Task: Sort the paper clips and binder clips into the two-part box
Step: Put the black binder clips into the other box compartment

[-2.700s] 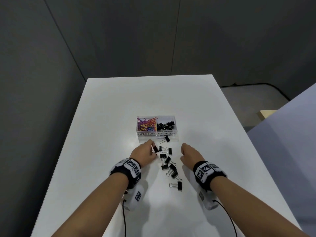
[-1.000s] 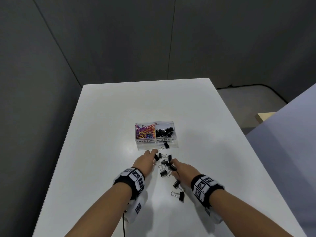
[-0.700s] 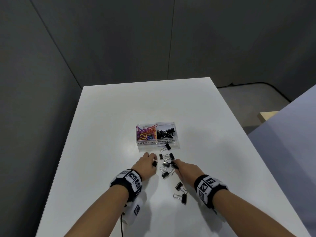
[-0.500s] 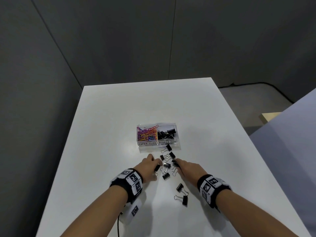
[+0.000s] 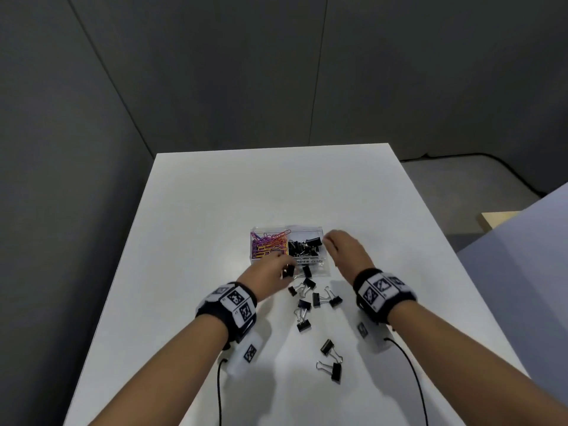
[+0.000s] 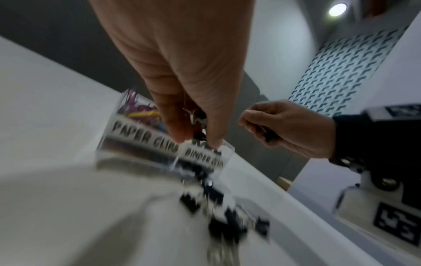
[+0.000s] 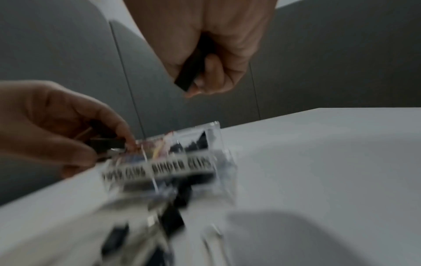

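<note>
The clear two-part box (image 5: 319, 233) holds coloured paper clips (image 5: 270, 242) in its left part and black binder clips (image 5: 304, 248) in its right part. My left hand (image 5: 284, 266) is at the box's near wall and pinches a black binder clip (image 6: 197, 122). My right hand (image 5: 327, 241) hovers at the box's right end, curled round another binder clip (image 7: 190, 72). Several loose binder clips (image 5: 316, 299) lie on the white table (image 5: 215, 210) between my wrists, and two more clips (image 5: 336, 371) lie nearer to me.
The table's left edge drops off beside a dark wall. A lavender panel (image 5: 522, 256) stands at the right. Cables (image 5: 219, 392) trail from both wrist units across the near table.
Both hands have lifted from the pile of loose clips and moved forward to the box, each with a binder clip; the right hand has gone further, to the box's right end.
</note>
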`<state>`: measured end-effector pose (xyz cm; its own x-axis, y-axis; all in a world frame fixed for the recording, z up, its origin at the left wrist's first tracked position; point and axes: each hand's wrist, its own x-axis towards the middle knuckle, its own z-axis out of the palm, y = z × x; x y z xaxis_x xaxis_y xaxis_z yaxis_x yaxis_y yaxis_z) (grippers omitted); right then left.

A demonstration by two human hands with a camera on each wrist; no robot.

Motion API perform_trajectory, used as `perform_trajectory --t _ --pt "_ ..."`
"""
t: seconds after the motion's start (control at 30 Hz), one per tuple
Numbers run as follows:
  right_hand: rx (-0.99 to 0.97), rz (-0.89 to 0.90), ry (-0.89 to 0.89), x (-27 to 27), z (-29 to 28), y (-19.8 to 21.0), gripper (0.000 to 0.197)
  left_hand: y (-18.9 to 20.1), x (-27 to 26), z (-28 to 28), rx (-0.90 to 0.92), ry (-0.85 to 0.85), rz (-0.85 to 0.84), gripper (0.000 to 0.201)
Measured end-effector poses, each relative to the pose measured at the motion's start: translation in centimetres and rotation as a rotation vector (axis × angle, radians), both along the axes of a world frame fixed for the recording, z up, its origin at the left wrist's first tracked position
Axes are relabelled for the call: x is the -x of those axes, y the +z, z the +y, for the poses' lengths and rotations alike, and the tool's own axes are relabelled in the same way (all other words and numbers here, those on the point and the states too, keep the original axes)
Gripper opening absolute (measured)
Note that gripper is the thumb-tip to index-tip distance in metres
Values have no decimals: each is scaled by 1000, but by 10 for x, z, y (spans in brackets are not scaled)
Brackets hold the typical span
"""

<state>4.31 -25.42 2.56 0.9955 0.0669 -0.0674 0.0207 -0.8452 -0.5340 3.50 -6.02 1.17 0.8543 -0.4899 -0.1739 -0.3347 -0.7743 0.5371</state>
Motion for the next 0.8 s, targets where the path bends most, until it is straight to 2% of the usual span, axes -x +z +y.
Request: perform_trajectory --t 0.17,0.27,0.37,0.5,0.8 --pt "-97 119 -78 -42 22 7 20 19 -33 -8 -10 78 -67 35" --pt "-147 196 -41 -47 26 5 30 22 -44 -15 -51 67 -72 37" --pt "-203 142 -66 -42 19 6 35 19 -51 -23 -87 17 -70 41" --pt "-74 53 -95 -29 -4 2 26 11 -59 -34 -151 -53 -71 42" --pt "144 241 57 26 -37 -33 19 8 -67 -41 -301 -248 -295 37"
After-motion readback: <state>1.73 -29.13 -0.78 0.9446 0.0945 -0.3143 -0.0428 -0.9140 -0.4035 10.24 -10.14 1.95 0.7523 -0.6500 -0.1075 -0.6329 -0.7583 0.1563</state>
